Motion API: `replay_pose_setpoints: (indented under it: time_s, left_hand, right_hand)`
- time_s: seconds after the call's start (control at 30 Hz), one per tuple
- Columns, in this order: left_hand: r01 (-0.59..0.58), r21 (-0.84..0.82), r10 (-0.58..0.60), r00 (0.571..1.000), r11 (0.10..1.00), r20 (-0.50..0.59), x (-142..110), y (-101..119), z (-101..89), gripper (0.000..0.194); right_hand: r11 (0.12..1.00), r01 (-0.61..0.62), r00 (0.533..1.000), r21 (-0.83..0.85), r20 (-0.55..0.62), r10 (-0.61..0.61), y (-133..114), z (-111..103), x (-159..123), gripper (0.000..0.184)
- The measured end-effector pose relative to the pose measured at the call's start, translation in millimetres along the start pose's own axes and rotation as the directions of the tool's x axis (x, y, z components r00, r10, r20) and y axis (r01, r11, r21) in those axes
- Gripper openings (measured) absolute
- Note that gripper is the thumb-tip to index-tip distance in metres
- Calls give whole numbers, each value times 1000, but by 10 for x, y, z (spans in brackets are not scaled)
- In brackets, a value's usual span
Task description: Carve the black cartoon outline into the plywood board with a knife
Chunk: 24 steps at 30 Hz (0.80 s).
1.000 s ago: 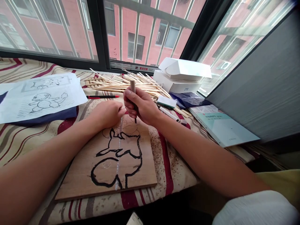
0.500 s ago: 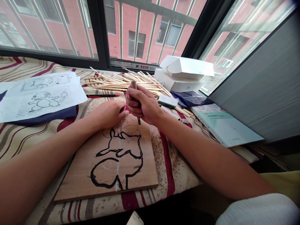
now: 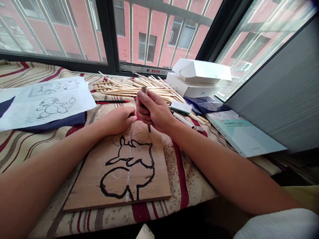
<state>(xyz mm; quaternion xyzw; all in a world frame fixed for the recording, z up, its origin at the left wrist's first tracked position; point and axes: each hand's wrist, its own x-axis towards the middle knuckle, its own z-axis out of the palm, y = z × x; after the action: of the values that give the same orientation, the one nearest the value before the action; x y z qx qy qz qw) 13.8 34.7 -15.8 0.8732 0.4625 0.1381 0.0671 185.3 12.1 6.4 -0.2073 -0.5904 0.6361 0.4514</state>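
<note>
A flat wooden board (image 3: 82, 194) carries a thick black carved-looking outline, fainter pencil lines near its far end and a pale stripe down the middle. Above the far right part, my right hand (image 3: 156, 111) is wrapped round the wooden handle of a chisel (image 3: 144, 90). Its dark blade (image 3: 149, 128) points down at the board, and I cannot tell whether the tip touches. My left hand (image 3: 121, 119) lies on the far left edge of the board with fingers curled closed, close beside the right fist. What it holds, if anything, is hidden.
Printed drawings (image 3: 57, 103) lie at the left over dark blue material. A black-and-red pen (image 3: 112, 102), thin wooden sticks (image 3: 119, 91) and a white box (image 3: 194, 81) are farther back. An eraser-like block (image 3: 181, 107), a white marker (image 3: 183, 120) and a book (image 3: 245, 134) lie right. Wood crumbs dot the striped cloth.
The whole view has shifted slightly, so everything appears a little farther right. Both hands keep nearly the same place on the board, and the chisel stays in my right hand.
</note>
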Motion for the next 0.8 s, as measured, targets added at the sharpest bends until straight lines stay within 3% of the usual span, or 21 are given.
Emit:
replay_pose_setpoints:
  time_s: [0.33, 0.63, 0.8]
  left_hand:
    - [-41, -17, 41, 998, 999, 46, -20, 41, -23, 33]
    - [-166, -196, 191, 975, 966, 112, -51, -126, -106, 33]
    - [-177, -209, 205, 971, 962, 121, -63, -143, -131, 31]
  right_hand:
    - [1000, 8, 1000, -1, 4, -8, 24, 55, 14, 36]
    - [1000, -21, 1000, -14, -10, 21, 37, 33, 24, 36]
    - [1000, -26, 1000, -10, -10, 26, 42, 21, 29, 36]
